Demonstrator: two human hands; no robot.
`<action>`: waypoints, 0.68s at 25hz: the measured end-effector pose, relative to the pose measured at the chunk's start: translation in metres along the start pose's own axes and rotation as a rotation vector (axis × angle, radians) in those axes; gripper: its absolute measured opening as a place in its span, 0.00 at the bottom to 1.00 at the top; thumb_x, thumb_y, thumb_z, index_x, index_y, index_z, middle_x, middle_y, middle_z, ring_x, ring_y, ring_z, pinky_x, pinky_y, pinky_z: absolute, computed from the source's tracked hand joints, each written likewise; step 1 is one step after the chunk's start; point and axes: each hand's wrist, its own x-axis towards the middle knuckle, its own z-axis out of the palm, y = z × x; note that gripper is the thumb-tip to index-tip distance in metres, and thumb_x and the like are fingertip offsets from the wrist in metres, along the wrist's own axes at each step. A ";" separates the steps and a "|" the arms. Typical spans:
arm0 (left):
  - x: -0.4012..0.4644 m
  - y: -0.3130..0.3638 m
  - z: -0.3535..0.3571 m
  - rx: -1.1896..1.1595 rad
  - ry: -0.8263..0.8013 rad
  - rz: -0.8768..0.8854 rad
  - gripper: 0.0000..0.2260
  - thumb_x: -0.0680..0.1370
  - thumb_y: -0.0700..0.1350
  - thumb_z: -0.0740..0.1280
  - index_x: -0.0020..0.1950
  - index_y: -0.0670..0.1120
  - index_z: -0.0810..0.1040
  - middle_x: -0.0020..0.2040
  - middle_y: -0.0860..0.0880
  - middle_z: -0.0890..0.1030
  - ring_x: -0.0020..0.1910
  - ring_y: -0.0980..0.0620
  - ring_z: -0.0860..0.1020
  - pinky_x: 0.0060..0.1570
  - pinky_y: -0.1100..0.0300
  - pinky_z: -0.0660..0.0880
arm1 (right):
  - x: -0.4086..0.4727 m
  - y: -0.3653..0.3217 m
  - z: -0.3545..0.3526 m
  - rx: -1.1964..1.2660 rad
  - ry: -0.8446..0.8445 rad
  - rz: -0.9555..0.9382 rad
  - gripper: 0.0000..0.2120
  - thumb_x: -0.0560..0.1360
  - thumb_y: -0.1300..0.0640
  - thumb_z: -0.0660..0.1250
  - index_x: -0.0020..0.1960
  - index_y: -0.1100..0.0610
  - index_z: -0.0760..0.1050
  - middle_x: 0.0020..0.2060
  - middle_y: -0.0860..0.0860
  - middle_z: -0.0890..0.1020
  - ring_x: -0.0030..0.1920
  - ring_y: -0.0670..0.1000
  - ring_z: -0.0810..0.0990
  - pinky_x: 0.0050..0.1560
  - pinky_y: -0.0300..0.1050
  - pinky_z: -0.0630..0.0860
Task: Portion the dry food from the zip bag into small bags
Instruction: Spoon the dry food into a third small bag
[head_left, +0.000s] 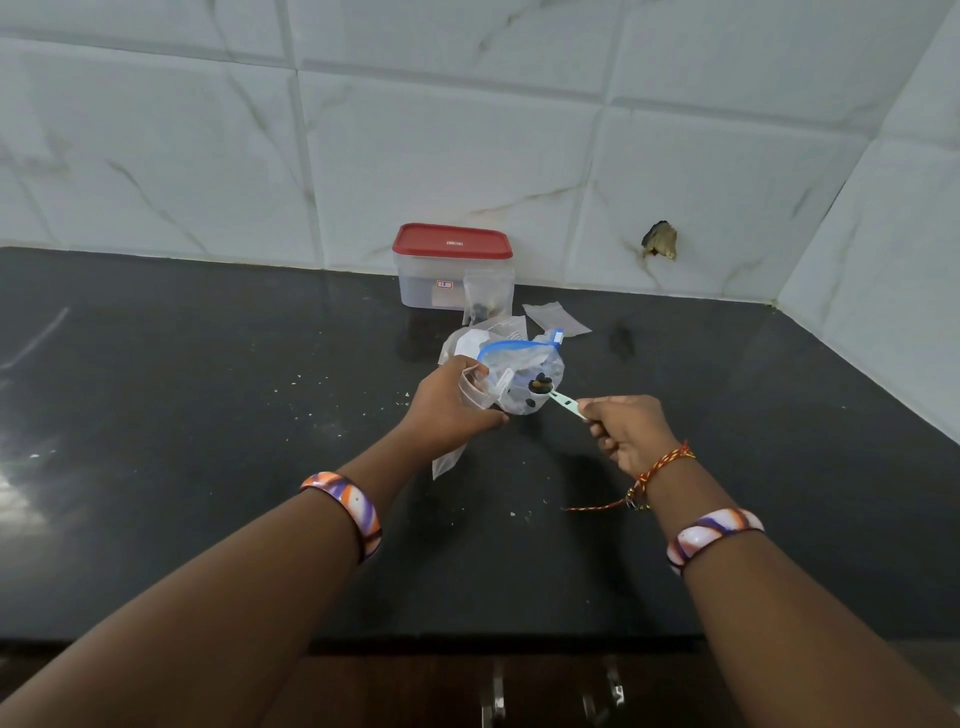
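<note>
A clear zip bag (524, 364) with a blue zip strip stands open on the black counter, dark dry food at its bottom. My left hand (449, 408) holds a small clear bag (475, 389) with its mouth open right beside the zip bag. My right hand (626, 431) grips the handle of a pale green scoop (563, 402). The scoop's bowl, loaded with dark pieces (540, 385), hovers at the zip bag, close to the small bag's mouth. A filled small bag (485, 299) leans against the container behind.
A clear container with a red lid (451, 265) stands against the tiled wall. Empty small bags (556, 318) lie flat behind the zip bag, another (447, 460) under my left wrist. Crumbs dot the black counter (208, 415). The counter's front edge and drawer handles (550, 696) lie below.
</note>
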 end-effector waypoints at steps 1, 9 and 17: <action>0.001 -0.001 -0.001 0.010 0.004 0.005 0.27 0.68 0.42 0.75 0.64 0.44 0.70 0.62 0.45 0.76 0.53 0.54 0.73 0.50 0.63 0.70 | -0.002 -0.001 -0.002 0.001 -0.008 -0.009 0.08 0.75 0.64 0.66 0.52 0.64 0.79 0.32 0.53 0.74 0.27 0.45 0.67 0.15 0.30 0.61; 0.008 0.003 -0.007 0.080 0.022 0.022 0.30 0.67 0.43 0.76 0.66 0.44 0.68 0.62 0.46 0.75 0.56 0.52 0.73 0.51 0.63 0.69 | -0.045 -0.036 -0.003 -0.105 -0.230 -0.294 0.08 0.73 0.65 0.68 0.51 0.65 0.79 0.32 0.52 0.76 0.28 0.44 0.67 0.19 0.29 0.63; 0.019 0.021 0.001 -0.129 0.100 -0.018 0.26 0.66 0.40 0.76 0.61 0.42 0.70 0.55 0.45 0.78 0.51 0.50 0.76 0.49 0.59 0.73 | -0.051 -0.035 0.012 -1.118 0.279 -1.617 0.09 0.63 0.64 0.75 0.43 0.59 0.83 0.39 0.55 0.83 0.36 0.54 0.82 0.26 0.36 0.69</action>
